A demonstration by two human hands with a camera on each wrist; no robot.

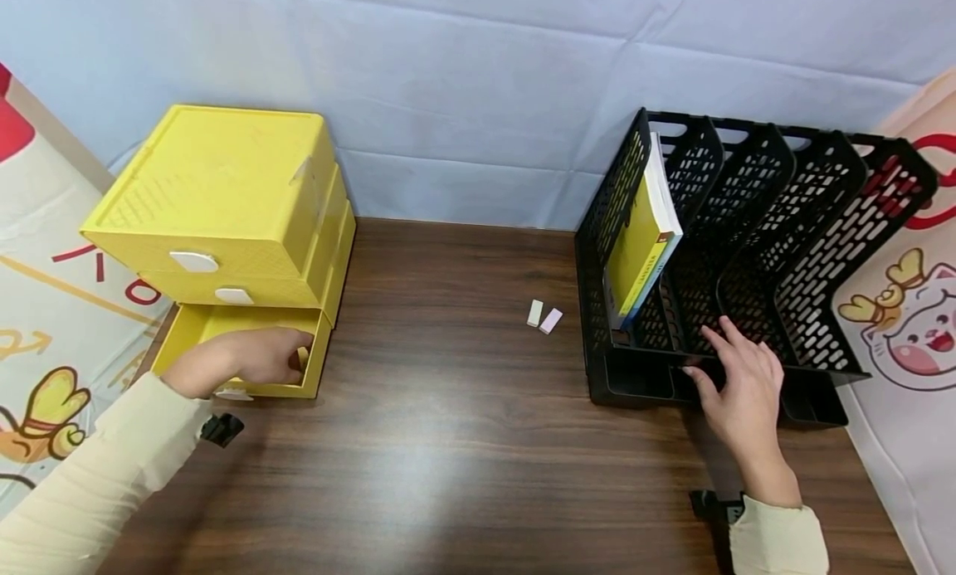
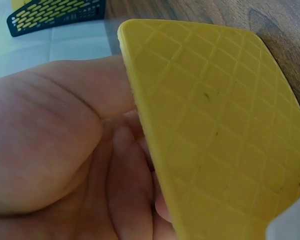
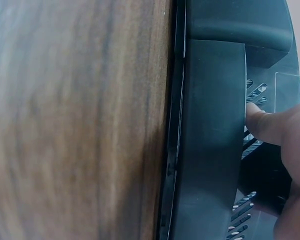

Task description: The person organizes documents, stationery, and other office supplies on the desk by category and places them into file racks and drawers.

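My left hand (image 1: 257,355) reaches into the pulled-out bottom drawer (image 1: 323,355) of a yellow drawer unit (image 1: 217,172). Its fingers bend downward. In the left wrist view, the yellow drawer front (image 2: 210,115) hides the fingertips, so whether they hold anything cannot be made out. Over the front edge of a black mesh file organizer (image 1: 650,372) lies my right hand (image 1: 743,392), fingers loosely spread and thumb apart. In the right wrist view the thumb (image 3: 267,122) is by the organizer's front tray (image 3: 210,130). Nothing shows in its grasp.
Books (image 1: 644,235) with yellow and blue covers stand in the organizer's leftmost slot. Between the two units, a small white block (image 1: 534,313) and a small pale pink block (image 1: 551,320) lie on the brown wooden table (image 1: 448,376). A pale cloth (image 1: 478,102) hangs behind.
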